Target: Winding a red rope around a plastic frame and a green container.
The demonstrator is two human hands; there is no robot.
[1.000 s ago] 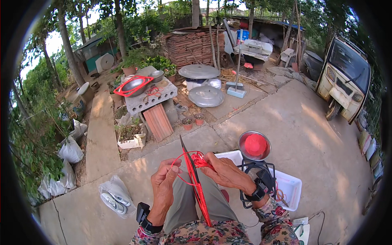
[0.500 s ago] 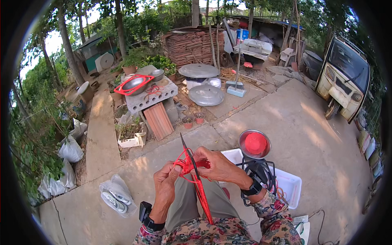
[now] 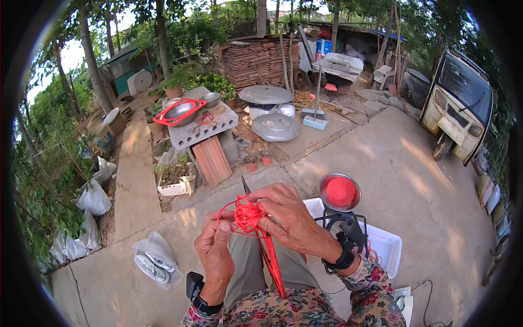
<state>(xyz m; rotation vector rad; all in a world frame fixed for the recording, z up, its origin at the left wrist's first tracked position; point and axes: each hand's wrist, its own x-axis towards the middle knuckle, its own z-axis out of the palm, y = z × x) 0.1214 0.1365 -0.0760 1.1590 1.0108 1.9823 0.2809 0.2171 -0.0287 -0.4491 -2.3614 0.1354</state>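
In front of my lap I hold a loose bundle of thin red cord (image 3: 248, 216). My right hand (image 3: 294, 220) is closed round the bundle's right side, its fingers partly hidden. My left hand (image 3: 216, 240) pinches the cord at the bundle's left, with one loop standing out above it. A dark pointed rod (image 3: 245, 186) rises behind the bundle; its middle is hidden by cord and fingers. Below, a tight red woven strip (image 3: 275, 270) runs down between my legs to my waist.
Right of my knees lie a steel bowl with a red ball-shaped bundle (image 3: 341, 191), a white tray (image 3: 389, 248) and a black frame (image 3: 354, 231). Bagged shoes (image 3: 155, 264) rest at left. Ahead stands a concrete slab (image 3: 210, 125) bearing a red-rimmed basin; a three-wheeled vehicle (image 3: 460, 106) is at far right.
My right hand has turned over the cord, back of the hand up, and the bundle looks rounder. My left hand has shifted slightly left and down. Less of the dark rod shows.
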